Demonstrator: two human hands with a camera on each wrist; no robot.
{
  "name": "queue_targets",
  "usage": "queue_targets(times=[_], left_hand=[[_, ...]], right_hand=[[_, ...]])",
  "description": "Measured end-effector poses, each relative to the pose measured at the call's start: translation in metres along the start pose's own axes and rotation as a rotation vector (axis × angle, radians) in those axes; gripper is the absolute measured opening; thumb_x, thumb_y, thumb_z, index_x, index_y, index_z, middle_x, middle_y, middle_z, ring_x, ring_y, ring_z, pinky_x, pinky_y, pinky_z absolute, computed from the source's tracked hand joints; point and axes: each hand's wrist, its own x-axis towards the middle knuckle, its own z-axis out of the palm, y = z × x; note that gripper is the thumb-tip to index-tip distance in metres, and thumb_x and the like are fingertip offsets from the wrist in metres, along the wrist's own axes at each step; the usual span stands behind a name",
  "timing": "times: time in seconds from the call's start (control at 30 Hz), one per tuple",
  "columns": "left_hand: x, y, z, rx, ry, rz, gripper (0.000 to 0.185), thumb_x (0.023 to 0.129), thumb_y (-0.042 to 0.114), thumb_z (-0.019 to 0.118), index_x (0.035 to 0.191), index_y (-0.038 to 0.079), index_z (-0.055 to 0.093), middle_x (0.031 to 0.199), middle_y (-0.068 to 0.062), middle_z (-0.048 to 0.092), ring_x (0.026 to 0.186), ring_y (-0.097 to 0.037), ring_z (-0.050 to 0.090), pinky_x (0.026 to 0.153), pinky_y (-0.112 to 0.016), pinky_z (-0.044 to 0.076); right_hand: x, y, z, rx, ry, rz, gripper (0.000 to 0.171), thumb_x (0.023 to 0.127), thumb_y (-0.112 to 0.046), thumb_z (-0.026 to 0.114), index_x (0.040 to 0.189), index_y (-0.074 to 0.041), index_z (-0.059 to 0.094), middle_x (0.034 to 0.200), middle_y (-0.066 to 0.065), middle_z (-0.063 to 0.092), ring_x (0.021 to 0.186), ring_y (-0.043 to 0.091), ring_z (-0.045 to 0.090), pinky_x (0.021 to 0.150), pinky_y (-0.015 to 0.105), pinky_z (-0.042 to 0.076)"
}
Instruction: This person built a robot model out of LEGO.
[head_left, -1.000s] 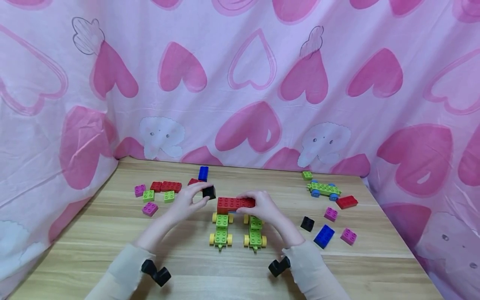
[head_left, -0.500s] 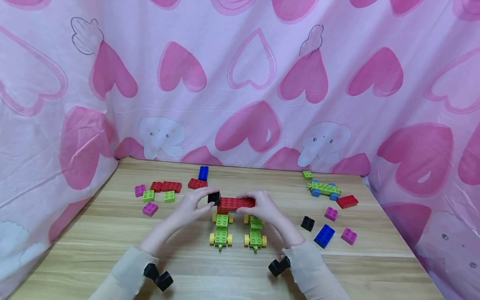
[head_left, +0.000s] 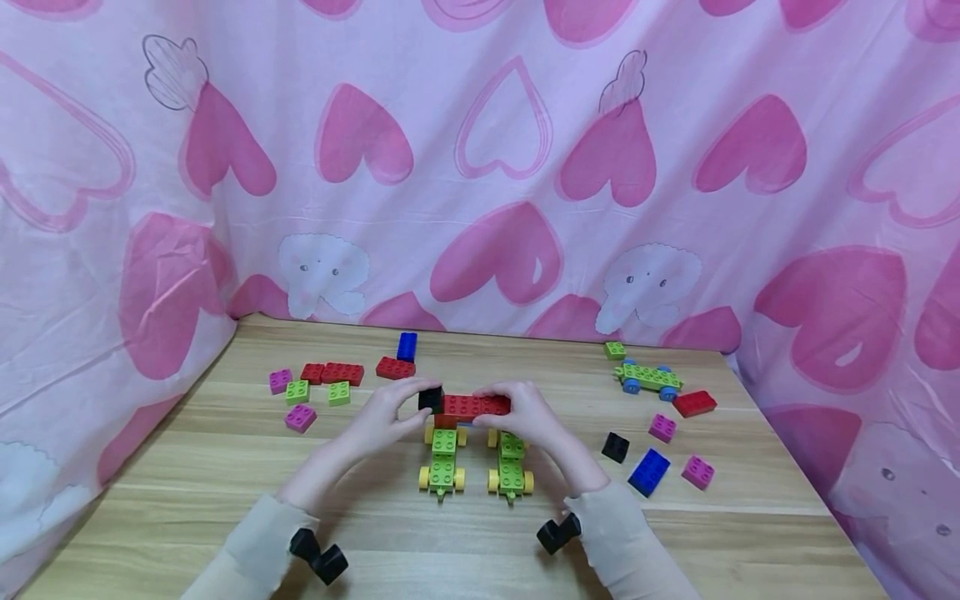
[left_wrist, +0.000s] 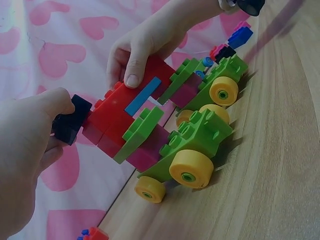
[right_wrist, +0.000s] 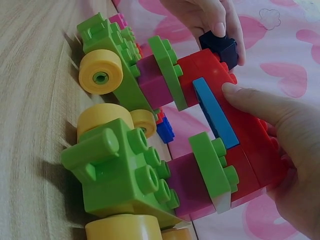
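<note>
I see smooth, glossy plastic bricks [head_left: 476, 406] on a matt wood-grain table [head_left: 465, 542] (backed by soft printed cloth [head_left: 480, 167]).

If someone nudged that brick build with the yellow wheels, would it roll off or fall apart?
It would probably roll: the two green cars stand on round yellow wheels on smooth wood. The red bridge joining them looks only pressed on, so a hard shove might pop it loose. The right hand steadying it suggests it shifts easily.
</note>
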Motion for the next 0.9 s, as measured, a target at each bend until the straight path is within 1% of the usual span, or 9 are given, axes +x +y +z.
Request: queue_targets(times=[0.23,0.33,0.5,0.7,0.9], left_hand=[[0.0010,0.0004,0.0025,0.026,0.003,-0.001,0.043,0.088,0.007,0.071,0.128,-0.001,0.060,0.128,-0.017,0.064,0.117,-0.035,0.062,0.098,-0.049,0.051],[0.0018,0.0005,0.0034,0.026,0.006,-0.013,0.043,0.087,0.010,0.073,0.128,0.000,0.061,0.128,-0.018,0.064,0.117,-0.035,0.062,0.097,-0.049,0.051],[0.0028,0.0029,0.0031,0.036,0.002,-0.040,0.042,0.089,0.013,0.071,0.128,0.002,0.061,0.128,-0.017,0.064,0.118,-0.034,0.062,0.097,-0.049,0.051],[0.0056,0.0058,-0.0001,0.028,-0.033,-0.055,0.041,0.090,0.012,0.070,0.128,0.001,0.061,0.128,-0.017,0.064,0.115,-0.034,0.063,0.095,-0.048,0.053],[0.0090,0.0056,-0.0027,0.035,-0.073,-0.086,0.042,0.091,0.014,0.069,0.130,0.003,0.061,0.128,-0.016,0.065,0.116,-0.033,0.063,0.095,-0.047,0.053]], right_hand=[[-0.0004,-0.0008,0.0002,-0.003,0.004,0.004,0.035,0.083,-0.026,0.079,0.114,-0.010,0.072,0.105,0.005,0.073,0.085,0.010,0.063,0.077,0.027,0.053],[-0.0004,-0.0010,0.0004,-0.007,0.005,0.008,0.035,0.083,-0.026,0.079,0.114,-0.010,0.072,0.105,0.004,0.073,0.085,0.010,0.062,0.077,0.027,0.053],[0.0000,-0.0011,0.0005,-0.010,0.005,0.015,0.036,0.083,-0.026,0.079,0.114,-0.011,0.072,0.106,0.004,0.073,0.086,0.010,0.063,0.078,0.027,0.054],[0.0005,-0.0004,0.0007,-0.003,0.003,0.010,0.035,0.083,-0.026,0.079,0.114,-0.011,0.072,0.106,0.004,0.073,0.085,0.010,0.063,0.077,0.027,0.054],[0.0007,-0.0002,0.0003,0.001,-0.003,0.005,0.036,0.083,-0.026,0.079,0.114,-0.010,0.072,0.105,0.005,0.073,0.084,0.009,0.062,0.075,0.025,0.053]])
